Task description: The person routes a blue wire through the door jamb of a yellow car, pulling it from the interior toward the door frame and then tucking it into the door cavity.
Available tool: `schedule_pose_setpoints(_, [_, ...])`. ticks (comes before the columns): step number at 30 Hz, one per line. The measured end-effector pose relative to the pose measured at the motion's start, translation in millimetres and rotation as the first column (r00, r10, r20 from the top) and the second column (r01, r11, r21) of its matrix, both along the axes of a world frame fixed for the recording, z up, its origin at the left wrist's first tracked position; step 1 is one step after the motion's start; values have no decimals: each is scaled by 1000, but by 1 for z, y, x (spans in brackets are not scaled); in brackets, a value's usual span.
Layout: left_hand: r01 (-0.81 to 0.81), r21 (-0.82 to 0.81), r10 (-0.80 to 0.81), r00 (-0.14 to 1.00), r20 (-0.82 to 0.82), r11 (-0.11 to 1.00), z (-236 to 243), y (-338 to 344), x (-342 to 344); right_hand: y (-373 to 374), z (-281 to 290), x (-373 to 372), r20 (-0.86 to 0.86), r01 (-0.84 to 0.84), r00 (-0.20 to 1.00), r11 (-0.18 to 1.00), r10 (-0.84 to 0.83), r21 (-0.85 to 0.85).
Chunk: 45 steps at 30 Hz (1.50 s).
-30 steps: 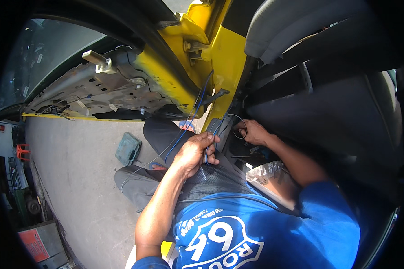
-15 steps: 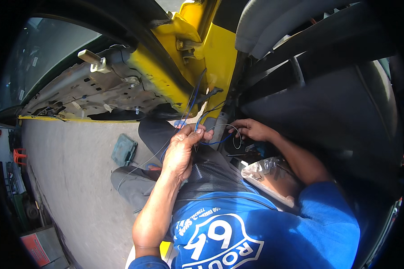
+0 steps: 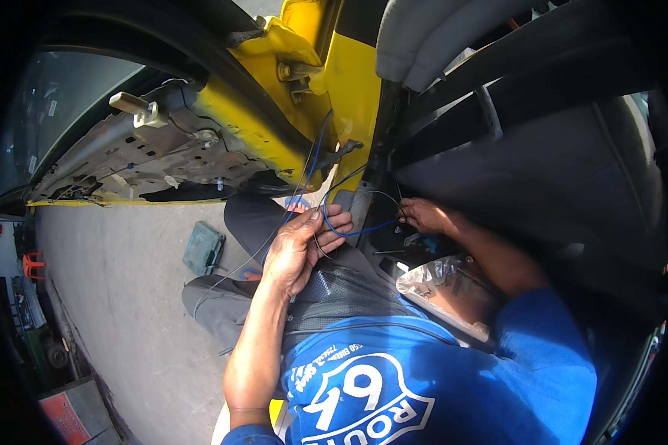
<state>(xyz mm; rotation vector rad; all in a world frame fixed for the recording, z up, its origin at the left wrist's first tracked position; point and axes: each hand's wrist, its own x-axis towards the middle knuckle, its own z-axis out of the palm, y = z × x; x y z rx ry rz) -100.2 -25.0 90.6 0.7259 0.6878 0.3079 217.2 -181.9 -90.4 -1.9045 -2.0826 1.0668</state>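
Note:
My left hand (image 3: 300,248) is palm up between the bare door and the yellow door pillar, fingers stretched and slightly apart. A looped blue wire (image 3: 340,231) runs across those fingers, and a thin dark wire passes by the palm. My right hand (image 3: 423,216) is closed, with its fingertips pinched on the wire at the right of the loop; the exact tip is hard to make out. A thin pale wire (image 3: 378,193) arcs between the hands. More blue wire (image 3: 321,141) hangs from the yellow pillar (image 3: 349,81) above.
The stripped door panel (image 3: 156,163) stands at the left, a latch-like handle (image 3: 130,103) on it. A green case (image 3: 203,248) lies on the concrete floor (image 3: 119,297). Beside my right arm is a plastic-wrapped brown item (image 3: 449,293). A dark panel (image 3: 542,163) fills the right.
My left hand has opened from a pinch on the blue wire, its fingers now spread. My right hand has moved slightly right and its fingers have drawn together.

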Motion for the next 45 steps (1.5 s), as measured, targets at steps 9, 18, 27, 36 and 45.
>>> schedule_pose_setpoints(9, [-15, 526, 278, 862, -424, 851, -1, 31, -23, -36, 12, 14, 119, -28, 993, 993, 14, 115])
schedule_pose_setpoints(18, [760, 611, 561, 415, -717, 219, 0, 39, -31, -50, 86, -4, -70, -138, 988, 989, 135, -46])
schedule_pose_setpoints(27, [382, 775, -241, 799, -550, -504, -27, -88, 117, -35, 121, -19, 310, -114, 936, 977, 166, -178])
schedule_pose_setpoints(36, [691, 685, -371, 589, -718, -229, -10, -45, 89, -58, 113, 2, 12, 163, 986, 968, -168, 190])
schedule_pose_setpoints(45, [757, 332, -34, 380, -924, -563, 7, 19, 51, -65, 81, 14, 76, 182, 978, 976, -192, 123])
